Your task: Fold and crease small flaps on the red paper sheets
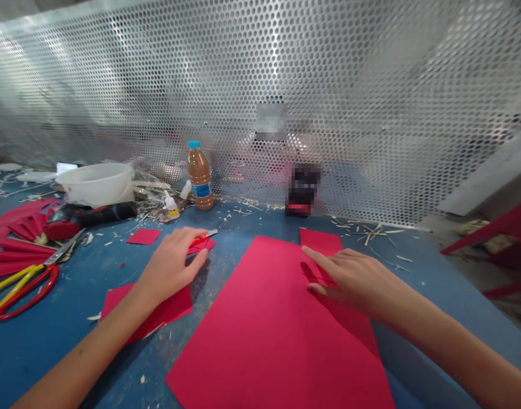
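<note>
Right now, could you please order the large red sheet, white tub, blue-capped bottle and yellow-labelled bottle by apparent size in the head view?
Large red sheet
White tub
Blue-capped bottle
Yellow-labelled bottle
The sheet's nearness to the camera adds to its lead.

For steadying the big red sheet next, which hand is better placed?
Right, most likely: the right hand is over the far right part of the large red sheet, while the left hand is off it, at the red-handled blade.
</note>
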Available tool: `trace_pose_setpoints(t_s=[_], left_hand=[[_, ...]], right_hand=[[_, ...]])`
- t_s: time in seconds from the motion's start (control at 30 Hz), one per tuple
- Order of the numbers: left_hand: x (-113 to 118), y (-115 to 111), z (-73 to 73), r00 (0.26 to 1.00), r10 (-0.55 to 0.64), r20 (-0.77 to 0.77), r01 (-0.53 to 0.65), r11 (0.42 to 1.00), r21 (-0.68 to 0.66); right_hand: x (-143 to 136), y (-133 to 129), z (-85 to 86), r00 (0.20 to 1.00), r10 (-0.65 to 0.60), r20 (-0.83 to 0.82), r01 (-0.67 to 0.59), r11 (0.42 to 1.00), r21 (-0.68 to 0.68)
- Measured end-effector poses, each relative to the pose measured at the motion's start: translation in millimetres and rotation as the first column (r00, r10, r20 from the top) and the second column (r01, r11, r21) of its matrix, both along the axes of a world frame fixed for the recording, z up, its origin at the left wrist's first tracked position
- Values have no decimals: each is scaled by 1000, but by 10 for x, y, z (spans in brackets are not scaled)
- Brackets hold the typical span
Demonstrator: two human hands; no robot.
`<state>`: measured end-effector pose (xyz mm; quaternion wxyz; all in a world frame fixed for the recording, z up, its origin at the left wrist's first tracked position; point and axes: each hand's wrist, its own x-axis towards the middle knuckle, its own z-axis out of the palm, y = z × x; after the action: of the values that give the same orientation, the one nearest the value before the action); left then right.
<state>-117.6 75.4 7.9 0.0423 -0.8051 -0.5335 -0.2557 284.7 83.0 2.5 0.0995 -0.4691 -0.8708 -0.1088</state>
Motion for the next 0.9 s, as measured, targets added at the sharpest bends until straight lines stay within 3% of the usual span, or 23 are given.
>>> trace_pose_setpoints(t_s=[0.23,0.33,0.5,0.9], left_hand=[[376,-149,-73,950,-275,-151,273,961,-35],[421,-173,-75,924,-337,-180,335,941,-44],[448,-184,-90,902,-382,-201,380,924,-53],[504,-171,-162,895,-421,-147,409,906,-108]], right_hand=[[-12,40,67,997,39,73,-38,999,-12],[107,101,3,998,-64,10,65,997,-51],[196,146,-50,984,-179,12,176,952,-250],[197,208,-42,970,-230,-83,217,966,-141]])
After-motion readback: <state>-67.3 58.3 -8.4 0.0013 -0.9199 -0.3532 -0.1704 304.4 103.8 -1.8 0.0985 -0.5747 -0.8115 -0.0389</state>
